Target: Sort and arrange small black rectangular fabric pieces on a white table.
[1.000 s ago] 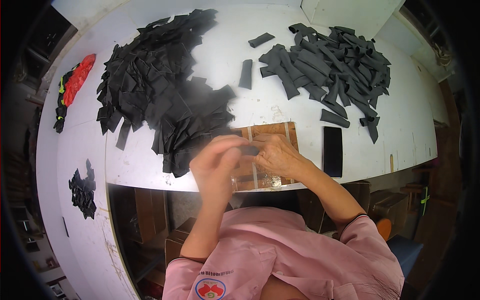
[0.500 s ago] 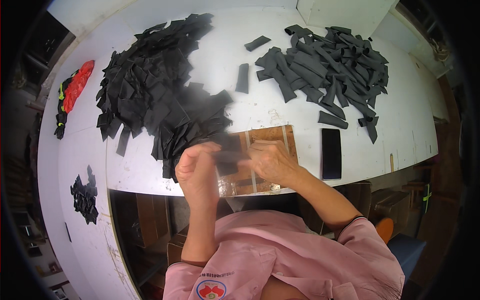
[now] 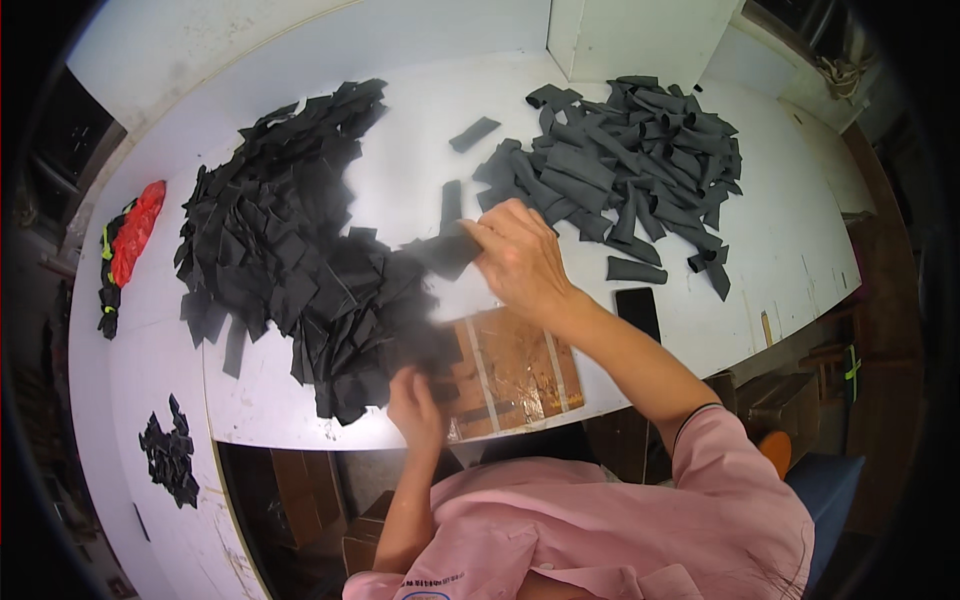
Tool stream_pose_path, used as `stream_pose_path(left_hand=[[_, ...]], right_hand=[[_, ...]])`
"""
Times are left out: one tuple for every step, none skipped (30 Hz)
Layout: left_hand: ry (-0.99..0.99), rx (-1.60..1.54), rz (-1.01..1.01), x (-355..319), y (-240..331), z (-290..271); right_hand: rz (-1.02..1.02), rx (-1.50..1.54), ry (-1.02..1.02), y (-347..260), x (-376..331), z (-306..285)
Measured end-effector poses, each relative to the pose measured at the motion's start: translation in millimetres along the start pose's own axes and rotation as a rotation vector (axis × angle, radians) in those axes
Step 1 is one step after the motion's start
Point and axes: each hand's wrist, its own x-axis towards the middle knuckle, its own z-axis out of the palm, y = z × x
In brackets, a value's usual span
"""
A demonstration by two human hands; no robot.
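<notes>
My right hand (image 3: 520,258) is stretched out over the white table (image 3: 400,180), fingers pinched on a black fabric piece (image 3: 445,255) that is blurred with motion. My left hand (image 3: 415,405) rests at the near edge of the big flat black pile (image 3: 290,250), its fingers on a dark piece at the pile's lower corner. Between the hands lies a brown board (image 3: 515,370) with pale strips across it. A heap of folded dark grey strips (image 3: 620,170) lies beyond my right hand.
A black phone (image 3: 638,312) lies right of the brown board. Two loose dark strips (image 3: 474,133) lie mid-table. A red and black glove bundle (image 3: 128,245) and a small black scrap pile (image 3: 168,455) sit on the left surface. A white box (image 3: 640,35) stands at the back.
Both hands were together over the brown board. My right hand has since swung away to the far side with a black piece, and my left hand dropped to the pile's near corner.
</notes>
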Motion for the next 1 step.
stream_pose_path(left_hand=[[-0.025, 0.080, -0.038, -2.8, -16.6, 1.7]], right_hand=[[-0.002, -0.007, 0.005, 2.2, 4.6, 1.9]])
